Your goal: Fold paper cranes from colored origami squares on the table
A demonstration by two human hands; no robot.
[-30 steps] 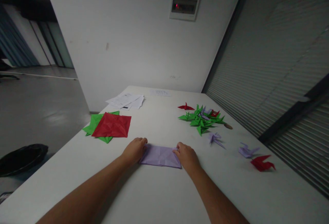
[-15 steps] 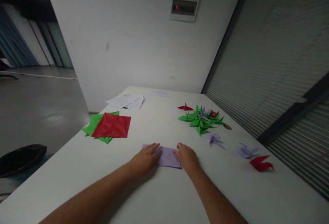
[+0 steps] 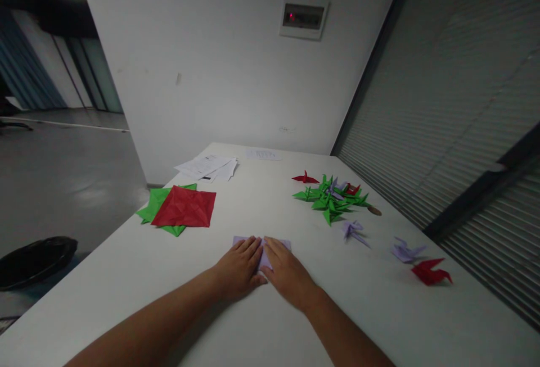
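Observation:
A folded sheet of purple origami paper [image 3: 262, 259] lies on the white table in front of me, mostly covered by my hands. My left hand [image 3: 241, 263] rests flat on its left part, fingers stretched forward. Beside it, my right hand [image 3: 287, 268] lies flat over the right part, its fingertips close to the left ones near the middle of the paper. Only the far edge and a narrow strip between the hands show.
Red paper [image 3: 188, 207] lies over green paper [image 3: 156, 201] on the left. Green paper cranes [image 3: 331, 198] are piled at the right, with purple cranes [image 3: 405, 250] and a red crane [image 3: 431, 271] nearer. Printed sheets [image 3: 206, 166] lie farther back; a black-lined bin [image 3: 37, 263] stands left.
My right hand has moved left from the paper's right edge and now lies flat over it, close to my left hand. My left hand has stayed nearly in place, its thumb now showing.

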